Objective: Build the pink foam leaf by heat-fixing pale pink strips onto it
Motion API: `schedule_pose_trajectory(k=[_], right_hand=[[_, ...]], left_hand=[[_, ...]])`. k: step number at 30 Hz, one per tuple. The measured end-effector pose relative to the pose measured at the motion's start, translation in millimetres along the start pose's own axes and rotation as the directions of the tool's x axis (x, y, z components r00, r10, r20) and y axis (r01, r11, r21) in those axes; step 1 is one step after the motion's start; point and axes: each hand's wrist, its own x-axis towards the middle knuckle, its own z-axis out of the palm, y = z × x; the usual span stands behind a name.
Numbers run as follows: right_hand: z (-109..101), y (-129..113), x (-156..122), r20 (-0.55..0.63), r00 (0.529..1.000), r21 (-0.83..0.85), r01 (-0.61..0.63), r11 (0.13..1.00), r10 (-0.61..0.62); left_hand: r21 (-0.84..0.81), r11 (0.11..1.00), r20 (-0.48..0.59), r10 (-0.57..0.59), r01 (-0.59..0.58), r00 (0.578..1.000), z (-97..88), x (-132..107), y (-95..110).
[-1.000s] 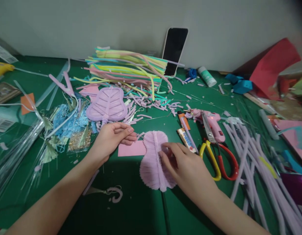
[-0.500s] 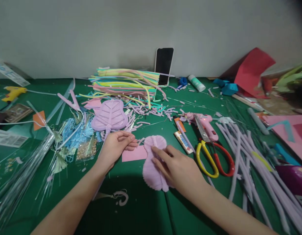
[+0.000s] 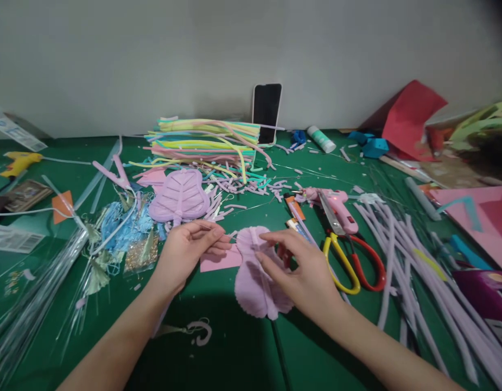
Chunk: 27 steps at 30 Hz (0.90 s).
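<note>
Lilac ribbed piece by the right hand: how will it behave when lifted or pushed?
The lilac ribbed piece is probably light, since it looks thin. The thick central rib likely stiffens it lengthwise, though the scalloped edge may flex. Its broad, flat shape suggests it would slide rather than roll.

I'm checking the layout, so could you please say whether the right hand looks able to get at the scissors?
Probably yes: the scissors lie close beside the right hand, grip end toward the person, and nothing bulky appears to stand between them.
</note>
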Motion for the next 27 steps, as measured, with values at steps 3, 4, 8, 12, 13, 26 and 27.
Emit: schedule_pose_trajectory(k=[3, 4, 8, 12, 13, 26, 27], right_hand=[[-2, -4, 3, 0.053, 0.998, 0.136, -0.027, 0.990, 0.020], [-3, -5, 3, 0.058, 0.998, 0.167, -0.027, 0.986, 0.018], [-8, -11, 1, 0.031, 0.998, 0.251, -0.055, 0.967, 0.049], [-11, -11, 0, 0.026, 0.995, 0.287, -0.097, 0.953, 0.093], [-11, -10, -1, 0.029, 0.995, 0.288, -0.104, 0.952, 0.100], [-15, -1, 2, -0.008, 1.000, 0.111, -0.015, 0.994, 0.016], [-15, 0, 2, -0.004, 1.000, 0.101, -0.021, 0.995, 0.021]], left_hand=[[-0.017, 1.000, 0.004, 0.005, -0.005, 1.000, 5.9, -9, 2], [-0.024, 1.000, -0.001, 0.004, -0.004, 1.000, 7.6, -12, 2], [-0.045, 0.999, -0.039, -0.002, 0.001, 0.999, 11.8, -18, 3], [-0.045, 0.999, -0.044, -0.008, 0.006, 0.999, 14.1, -21, 5], [-0.039, 0.999, -0.045, -0.010, 0.008, 0.999, 14.7, -21, 5], [0.464, 0.878, 0.076, 0.095, -0.119, 0.993, 11.8, -25, 1], [0.567, 0.797, 0.072, 0.205, -0.209, 0.976, 11.4, -27, 1]])
